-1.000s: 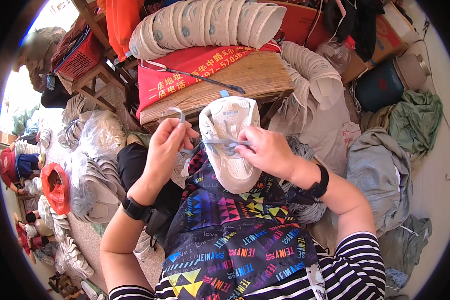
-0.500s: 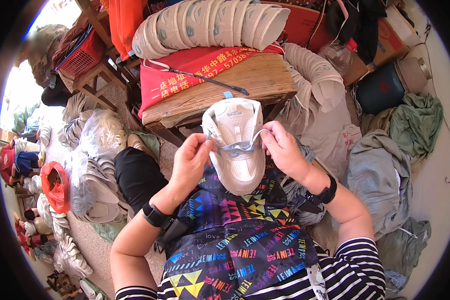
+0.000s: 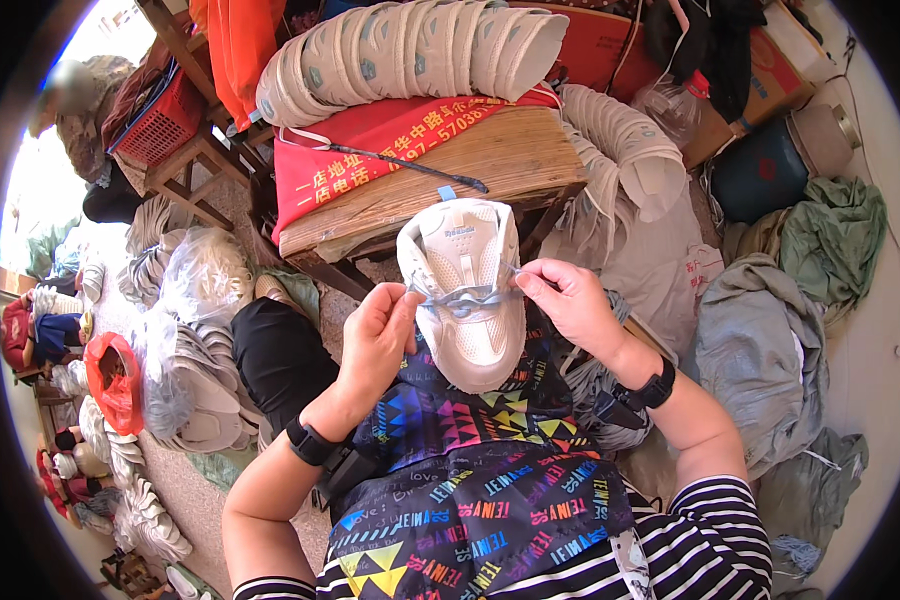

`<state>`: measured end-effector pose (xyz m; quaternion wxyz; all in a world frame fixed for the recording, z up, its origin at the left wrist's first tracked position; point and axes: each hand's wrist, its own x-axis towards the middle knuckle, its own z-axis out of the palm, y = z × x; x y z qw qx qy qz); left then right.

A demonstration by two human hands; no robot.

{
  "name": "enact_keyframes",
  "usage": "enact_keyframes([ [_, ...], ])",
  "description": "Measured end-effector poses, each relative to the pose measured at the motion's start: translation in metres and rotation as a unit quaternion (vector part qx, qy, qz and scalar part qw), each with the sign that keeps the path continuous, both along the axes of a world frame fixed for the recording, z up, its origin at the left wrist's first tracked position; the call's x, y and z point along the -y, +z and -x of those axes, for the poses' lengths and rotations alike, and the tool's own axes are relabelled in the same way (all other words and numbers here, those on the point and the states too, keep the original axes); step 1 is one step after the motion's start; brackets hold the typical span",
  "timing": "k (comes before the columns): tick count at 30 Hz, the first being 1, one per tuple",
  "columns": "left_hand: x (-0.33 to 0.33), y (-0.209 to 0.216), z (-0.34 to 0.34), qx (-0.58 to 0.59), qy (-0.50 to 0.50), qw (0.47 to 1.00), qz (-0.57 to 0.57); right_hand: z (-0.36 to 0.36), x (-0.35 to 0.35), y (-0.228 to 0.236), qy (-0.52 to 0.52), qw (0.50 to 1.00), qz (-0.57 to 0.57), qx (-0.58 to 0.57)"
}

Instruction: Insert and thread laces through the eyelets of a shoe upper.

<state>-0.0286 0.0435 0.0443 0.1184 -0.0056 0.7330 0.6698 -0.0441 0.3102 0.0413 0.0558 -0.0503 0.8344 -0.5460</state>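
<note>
Shoe upper [image 3: 478,345], wooden bench [image 3: 515,155], cluttered floor [image 3: 192,485]

Striped black-and-white sleeves [image 3: 715,515], black wristbands [image 3: 308,441], dark multicoloured apron [image 3: 450,485]

a red cloth [image 3: 335,168] partly covers a wooden bench [image 3: 500,155].

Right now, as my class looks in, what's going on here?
A person's left hand and right hand pinch a grey lace at either side of a pale shoe upper. The lace crosses the upper's front. Beyond it stands a wooden bench, with a curved stack of similar uppers on red cloth.
</note>
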Motion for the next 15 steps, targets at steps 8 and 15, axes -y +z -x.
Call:
enact_keyframes([
  [8, -0.006, 0.002, -0.004, -0.016, 0.012, 1.000, 0.015, 0.000, 0.006, 0.013, 0.009, 0.997, -0.075, -0.004],
  [15, -0.007, -0.004, -0.001, -0.008, -0.009, 0.999, 0.047, 0.007, 0.016, 0.029, 0.035, 0.969, -0.222, -0.100],
])
